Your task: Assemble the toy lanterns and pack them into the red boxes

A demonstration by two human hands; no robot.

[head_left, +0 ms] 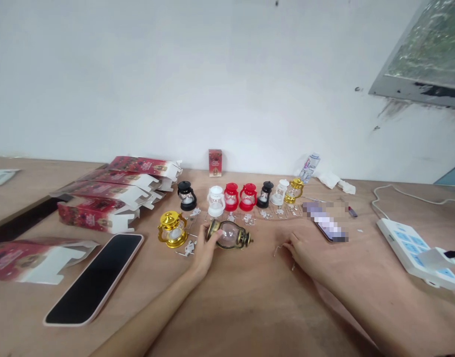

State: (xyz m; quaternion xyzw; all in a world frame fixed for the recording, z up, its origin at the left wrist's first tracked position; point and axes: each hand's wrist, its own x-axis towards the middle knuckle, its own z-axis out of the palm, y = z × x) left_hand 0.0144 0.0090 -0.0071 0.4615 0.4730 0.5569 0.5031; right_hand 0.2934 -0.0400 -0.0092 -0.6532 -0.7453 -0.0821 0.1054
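Bronze on the lantern (230, 235), tipped onto its side in the left hand (205, 249), base end toward the palm and pointed top toward the right. Keep this grip light but steady, pressing on the dark frame rather than on the clear globe (231, 231). Stay clear of the gold lantern (174, 231) and the small loose parts (190, 248) beside the left hand. Work low over the table (234, 302) with the right hand (300, 249), handling the thin wire (276, 249) gently to avoid bending it. As for position, clamped between left thumb and fingers at the base end, top sticking out free. On the right, fingers bent downward, just beside the wire and well apart from the lantern; cannot tell whether pinched on it, with tips partly hidden.
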